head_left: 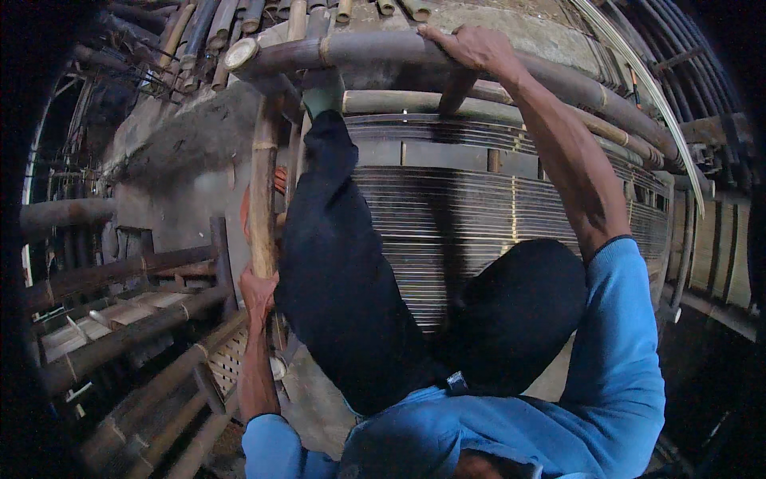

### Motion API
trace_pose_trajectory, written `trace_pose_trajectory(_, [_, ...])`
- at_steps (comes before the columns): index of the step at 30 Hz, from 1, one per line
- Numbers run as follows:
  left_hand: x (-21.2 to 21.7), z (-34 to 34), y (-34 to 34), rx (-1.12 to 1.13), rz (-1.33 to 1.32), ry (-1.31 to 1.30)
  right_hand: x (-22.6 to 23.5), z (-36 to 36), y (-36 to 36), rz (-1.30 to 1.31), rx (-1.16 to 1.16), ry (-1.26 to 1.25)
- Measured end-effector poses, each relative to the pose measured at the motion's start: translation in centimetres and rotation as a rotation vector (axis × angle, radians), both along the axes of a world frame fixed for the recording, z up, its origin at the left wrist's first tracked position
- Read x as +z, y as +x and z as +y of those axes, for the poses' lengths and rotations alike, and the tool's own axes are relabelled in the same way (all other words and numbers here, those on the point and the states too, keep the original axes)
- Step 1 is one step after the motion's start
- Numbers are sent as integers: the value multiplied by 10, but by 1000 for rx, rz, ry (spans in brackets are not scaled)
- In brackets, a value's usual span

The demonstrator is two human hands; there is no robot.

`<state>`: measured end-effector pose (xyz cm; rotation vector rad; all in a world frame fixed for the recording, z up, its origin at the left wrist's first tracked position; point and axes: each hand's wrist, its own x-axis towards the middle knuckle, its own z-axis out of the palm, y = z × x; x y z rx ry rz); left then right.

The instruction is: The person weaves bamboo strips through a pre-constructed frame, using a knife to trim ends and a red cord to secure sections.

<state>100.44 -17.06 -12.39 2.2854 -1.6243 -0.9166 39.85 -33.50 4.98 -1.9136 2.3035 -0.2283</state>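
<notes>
A large bamboo frame holds a panel of thin dark slats (439,207) under and in front of me. Along its far side runs a thick brown bamboo pole (375,49). My right hand (475,48) reaches across and grips that pole from above, right of its cut end. At the left side stands a lighter bamboo post (263,184). Low on this post my left hand (259,294) is closed round it; part of its grip is hidden. My left leg (339,239) stretches forward, its foot against the frame's far left corner.
More bamboo furniture frames (144,271) stand close by on the left. Cut bamboo poles (231,32) lie piled at the far left. Long thin strips (662,104) lean along the right side, near further stacked poles. A grey concrete ledge (159,128) runs behind.
</notes>
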Motion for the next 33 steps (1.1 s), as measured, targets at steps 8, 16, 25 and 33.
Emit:
trace_pose_trajectory(8, [-42, -3, 24, -45, -71, -79, -14, -16, 2, 10, -58, 112])
trace_pose_trajectory(16, [-39, 1, 22, 47, 173, -41, -17, -28, 21, 69, -28, 115])
trace_pose_trajectory(25, [50, 14, -59, -83, -25, 22, -15, -8, 16, 200, 31, 89])
trace_pose_trajectory(33, [17, 17, -24, -31, 20, 27, -12, -9, 27, 77, 48, 141])
